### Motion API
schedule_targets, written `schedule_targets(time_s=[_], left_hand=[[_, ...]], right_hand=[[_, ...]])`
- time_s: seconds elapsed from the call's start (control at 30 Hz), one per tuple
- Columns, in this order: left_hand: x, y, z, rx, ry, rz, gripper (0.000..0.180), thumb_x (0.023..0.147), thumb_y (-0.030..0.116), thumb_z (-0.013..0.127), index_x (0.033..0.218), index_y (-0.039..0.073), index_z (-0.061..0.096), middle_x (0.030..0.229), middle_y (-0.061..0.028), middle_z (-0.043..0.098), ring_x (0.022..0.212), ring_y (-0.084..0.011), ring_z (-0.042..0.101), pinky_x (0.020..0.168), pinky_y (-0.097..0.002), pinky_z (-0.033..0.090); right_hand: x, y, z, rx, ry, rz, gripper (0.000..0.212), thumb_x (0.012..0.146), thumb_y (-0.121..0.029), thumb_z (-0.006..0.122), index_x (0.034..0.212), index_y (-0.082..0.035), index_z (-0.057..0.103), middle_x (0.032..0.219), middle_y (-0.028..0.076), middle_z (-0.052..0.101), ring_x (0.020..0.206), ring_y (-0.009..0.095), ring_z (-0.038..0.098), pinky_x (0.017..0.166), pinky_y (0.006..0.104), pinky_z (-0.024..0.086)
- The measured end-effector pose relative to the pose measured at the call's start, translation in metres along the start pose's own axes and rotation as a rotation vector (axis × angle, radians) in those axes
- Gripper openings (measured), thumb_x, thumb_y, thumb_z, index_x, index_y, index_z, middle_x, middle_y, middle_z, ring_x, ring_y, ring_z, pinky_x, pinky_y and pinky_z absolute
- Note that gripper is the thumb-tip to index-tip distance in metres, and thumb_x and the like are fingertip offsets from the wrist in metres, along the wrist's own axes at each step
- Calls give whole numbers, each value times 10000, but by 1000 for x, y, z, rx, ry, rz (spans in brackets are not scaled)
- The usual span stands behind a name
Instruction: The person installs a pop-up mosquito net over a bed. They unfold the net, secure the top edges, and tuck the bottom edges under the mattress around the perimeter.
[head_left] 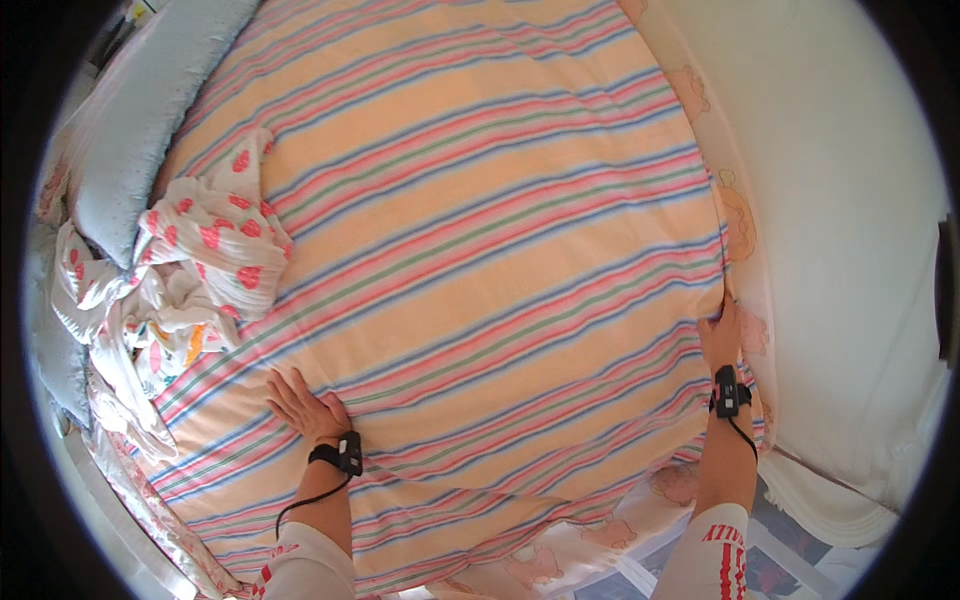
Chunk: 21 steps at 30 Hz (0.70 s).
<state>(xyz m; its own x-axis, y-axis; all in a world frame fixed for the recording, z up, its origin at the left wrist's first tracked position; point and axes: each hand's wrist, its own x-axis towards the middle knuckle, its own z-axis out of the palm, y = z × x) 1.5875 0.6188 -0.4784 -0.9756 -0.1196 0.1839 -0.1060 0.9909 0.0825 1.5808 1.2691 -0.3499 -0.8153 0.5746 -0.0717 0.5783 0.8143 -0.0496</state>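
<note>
A peach bed sheet [500, 250] with pink, blue and green stripes covers most of the bed. My left hand [308, 408] lies flat on it, fingers spread, toward the near left. At the sheet's right edge, my right hand [720, 335] has its fingers closed around the border, partly hidden by the fabric. Creases run through the sheet between my hands. Each wrist wears a black strap with a small device and a cable.
A crumpled white cloth with red prints [215, 240] lies at the left, beside a grey-blue padded cushion [130, 150]. Beneath the sheet shows a pale printed cover [740, 215]. A white headboard-like panel [830, 230] stands along the right.
</note>
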Motion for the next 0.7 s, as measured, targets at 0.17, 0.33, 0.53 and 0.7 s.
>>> schedule_targets(time_s=[0.17,0.33,0.53,0.7], left_hand=[[-1,-2,1,41,9,18,650,927,446,317,1487,127,228,1557,-207,174,1445,-400,129,1143,-580,53],[-2,0,-1,6,25,10,636,930,435,325,1477,117,259,1550,-211,194,1440,-405,142,1142,-581,58],[-1,1,-2,-16,27,7,633,930,439,334,1467,109,280,1546,-213,205,1439,-401,149,1141,-582,59],[-1,0,-1,12,12,2,630,929,439,334,1465,112,281,1546,-207,206,1441,-393,150,1143,-580,56]], right_hand=[[-2,-7,-2,275,-99,83,722,736,-245,674,1372,-39,401,1240,251,543,1175,423,495,995,461,406],[18,-5,-4,-6,-225,29,717,698,-246,698,1338,-36,450,1239,228,560,1161,400,522,973,439,424],[29,24,12,-154,-291,95,569,696,-229,689,1207,-19,551,1002,207,621,945,373,601,843,424,484],[48,90,-12,540,-456,-86,345,673,-194,649,996,-73,667,738,141,633,633,345,612,640,413,505]])
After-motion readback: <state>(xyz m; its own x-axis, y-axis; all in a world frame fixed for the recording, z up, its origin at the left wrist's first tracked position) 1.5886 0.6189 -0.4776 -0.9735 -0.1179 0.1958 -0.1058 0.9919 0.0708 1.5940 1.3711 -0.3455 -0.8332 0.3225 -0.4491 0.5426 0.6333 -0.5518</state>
